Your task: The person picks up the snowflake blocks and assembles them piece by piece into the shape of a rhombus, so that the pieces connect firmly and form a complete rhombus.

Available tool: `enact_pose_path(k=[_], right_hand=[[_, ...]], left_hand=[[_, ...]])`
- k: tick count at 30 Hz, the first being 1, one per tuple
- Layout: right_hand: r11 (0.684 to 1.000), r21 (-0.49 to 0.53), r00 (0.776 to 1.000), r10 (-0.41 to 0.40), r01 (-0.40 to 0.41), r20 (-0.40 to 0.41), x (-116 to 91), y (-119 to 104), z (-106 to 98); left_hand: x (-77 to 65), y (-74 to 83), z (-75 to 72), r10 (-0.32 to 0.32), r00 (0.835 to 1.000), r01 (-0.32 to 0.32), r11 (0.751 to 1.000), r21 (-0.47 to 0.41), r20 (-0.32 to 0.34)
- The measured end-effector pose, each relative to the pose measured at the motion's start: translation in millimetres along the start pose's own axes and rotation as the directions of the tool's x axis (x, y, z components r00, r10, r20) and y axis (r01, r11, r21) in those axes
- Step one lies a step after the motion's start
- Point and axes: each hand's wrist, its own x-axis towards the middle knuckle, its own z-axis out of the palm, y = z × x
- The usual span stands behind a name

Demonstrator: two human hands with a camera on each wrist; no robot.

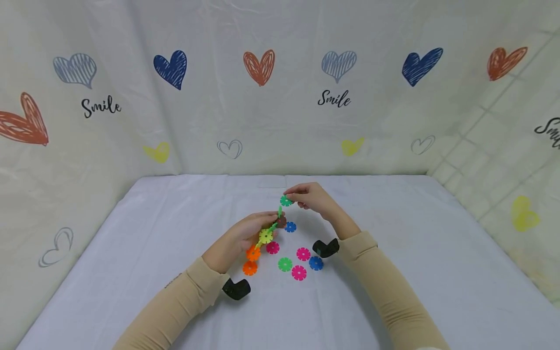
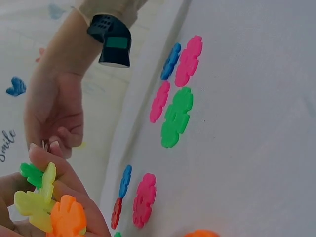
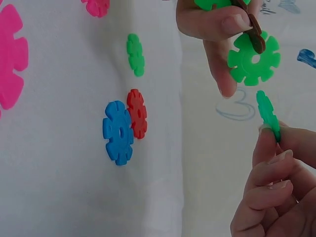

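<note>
My left hand (image 1: 242,232) grips a chain of slotted plastic snowflake discs (image 1: 262,240), joined at angles to one another. In it are an orange disc (image 2: 68,215), yellow ones (image 2: 33,209), green ones and a brown disc (image 3: 256,37). At the chain's upper end a green disc (image 3: 242,64) is slotted onto the brown one. Between thumb and fingertips, my right hand (image 1: 314,198) pinches a single green disc (image 3: 266,111) by its edge. A small gap separates this disc from the chain's end in the right wrist view. The left fingers hide part of the chain.
Several loose discs lie on the white-covered table (image 1: 372,301): pink (image 1: 303,276), green (image 1: 282,267), blue (image 1: 319,266) and orange (image 1: 247,270). Farther back, a blue disc (image 3: 112,131) lies against a red one (image 3: 134,111). A heart-printed cloth (image 1: 288,121) hangs behind the table.
</note>
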Motion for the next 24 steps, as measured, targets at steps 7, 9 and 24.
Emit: enact_pose_path(k=[7,9,24], right_hand=[[1.000,-0.005,1.000,-0.022,0.022,0.022,-2.5,-0.1,1.3],[1.000,-0.006,0.999,-0.024,0.024,0.031,-3.4,-1.1,1.6],[0.997,-0.045,0.994,-0.052,0.057,0.100,-6.0,-6.9,4.4]], left_hand=[[2.3,-2.3,-0.1,-0.007,1.000,0.007,1.000,-0.015,0.004],[2.8,-2.7,-0.2,-0.007,1.000,0.007,1.000,-0.010,0.002],[2.0,-2.1,1.7,-0.010,1.000,0.009,1.000,0.002,0.013]])
